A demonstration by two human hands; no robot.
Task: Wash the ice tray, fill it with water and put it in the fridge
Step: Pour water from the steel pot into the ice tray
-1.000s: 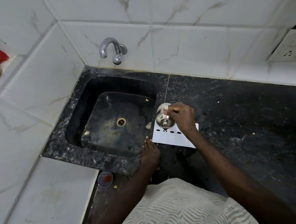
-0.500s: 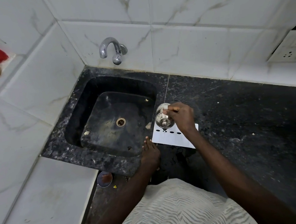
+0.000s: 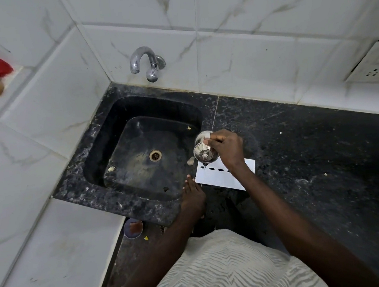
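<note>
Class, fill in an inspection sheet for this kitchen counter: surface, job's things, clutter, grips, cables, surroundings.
Surface: black speckled counter, crumbs scattered.
Job's things: white tray flat on counter beside sink; tap not running.
Clutter: scraps in sink; small bowl below counter edge.
Grips: right hand grips tilted steel vessel over tray; left hand rests flat on counter.
Cables: nothing seen.
Surroundings: white tiled walls; socket plate.

Dim, soft light; wide-angle bowing, blurred left edge.
</note>
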